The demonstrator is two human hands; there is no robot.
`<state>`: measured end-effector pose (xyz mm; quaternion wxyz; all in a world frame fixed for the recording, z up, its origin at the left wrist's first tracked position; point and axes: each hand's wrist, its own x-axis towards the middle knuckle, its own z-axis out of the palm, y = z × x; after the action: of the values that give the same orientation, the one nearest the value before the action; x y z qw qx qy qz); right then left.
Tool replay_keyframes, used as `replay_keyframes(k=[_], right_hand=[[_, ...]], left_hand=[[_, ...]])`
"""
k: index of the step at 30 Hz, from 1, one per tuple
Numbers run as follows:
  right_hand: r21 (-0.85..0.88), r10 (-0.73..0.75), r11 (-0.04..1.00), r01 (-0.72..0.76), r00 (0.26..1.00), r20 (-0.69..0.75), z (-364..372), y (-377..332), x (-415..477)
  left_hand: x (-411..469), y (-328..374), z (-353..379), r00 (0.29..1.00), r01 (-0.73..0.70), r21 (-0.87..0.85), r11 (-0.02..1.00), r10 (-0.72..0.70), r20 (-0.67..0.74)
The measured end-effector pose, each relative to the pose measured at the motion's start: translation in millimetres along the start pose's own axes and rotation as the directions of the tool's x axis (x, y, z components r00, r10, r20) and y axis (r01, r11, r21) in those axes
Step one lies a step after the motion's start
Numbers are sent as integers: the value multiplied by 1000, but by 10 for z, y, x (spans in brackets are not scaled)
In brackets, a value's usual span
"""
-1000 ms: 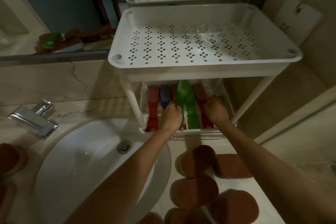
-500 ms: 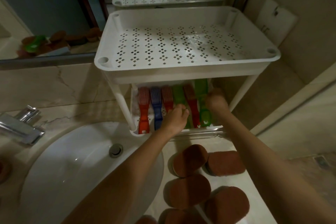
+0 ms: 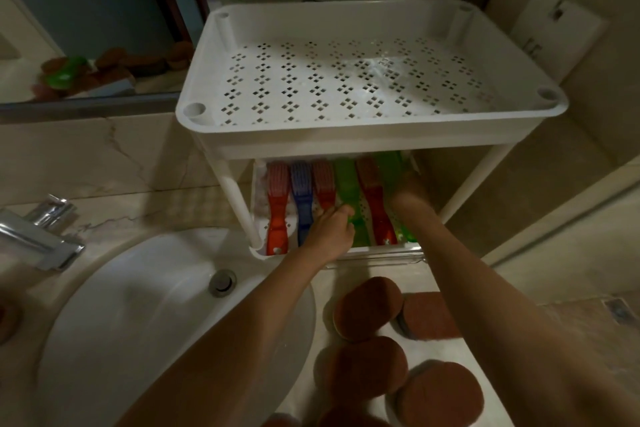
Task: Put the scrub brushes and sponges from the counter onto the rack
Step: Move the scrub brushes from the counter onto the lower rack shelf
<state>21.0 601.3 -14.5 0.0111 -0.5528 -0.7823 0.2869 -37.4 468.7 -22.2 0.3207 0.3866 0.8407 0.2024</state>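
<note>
The white two-tier rack (image 3: 374,139) stands on the counter behind the sink. Its lower shelf holds several scrub brushes side by side: a red brush (image 3: 277,215), a blue brush (image 3: 302,198), another red one, a green brush (image 3: 348,184), a third red brush (image 3: 375,208) and a second green brush (image 3: 391,166) at the far right. My left hand (image 3: 329,234) curls its fingers on the middle green brush's handle. My right hand (image 3: 408,192), blurred, lies curled over the far-right green brush. Brown sponges (image 3: 367,308) lie on the counter below.
The rack's perforated top tray (image 3: 346,80) holds nothing and overhangs the lower shelf. A white basin (image 3: 145,315) with a chrome tap (image 3: 38,232) sits at the left. The mirror (image 3: 86,28) is behind, and the wall is close on the right.
Both hands have reached deeper into the lower shelf. The green brush held tilted a second ago now lies flat among the others, and another green brush lies at the far right.
</note>
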Motion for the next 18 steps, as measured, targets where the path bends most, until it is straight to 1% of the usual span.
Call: replay_keyframes(k=[5, 9, 12, 13, 15, 16, 18], right_hand=[[-33, 14, 999, -12, 998, 63, 87, 80, 7], [-219, -14, 975, 31, 997, 80, 111, 57, -21], [-292, -16, 956, 40, 996, 85, 126, 69, -37], [-299, -14, 953, 41, 996, 91, 111, 66, -69], [-293, -79, 952, 89, 996, 47, 60, 59, -176], [-274, -138, 953, 131, 990, -6, 39, 65, -244], [-172, -218, 965, 199, 971, -99, 5, 52, -469]], left_hand=[[15, -23, 3, 999, 12, 24, 1000, -13, 43], [3, -7, -13, 998, 14, 1, 1000, -14, 57], [-45, 24, -48, 999, 19, -41, 999, -17, 50], [-78, 40, -66, 999, 22, -51, 998, -20, 36], [-164, 80, -115, 999, 28, -75, 997, -30, -20], [-216, 100, -146, 997, 34, -89, 995, -40, -69], [-367, 110, -211, 977, 46, -162, 986, -78, -197]])
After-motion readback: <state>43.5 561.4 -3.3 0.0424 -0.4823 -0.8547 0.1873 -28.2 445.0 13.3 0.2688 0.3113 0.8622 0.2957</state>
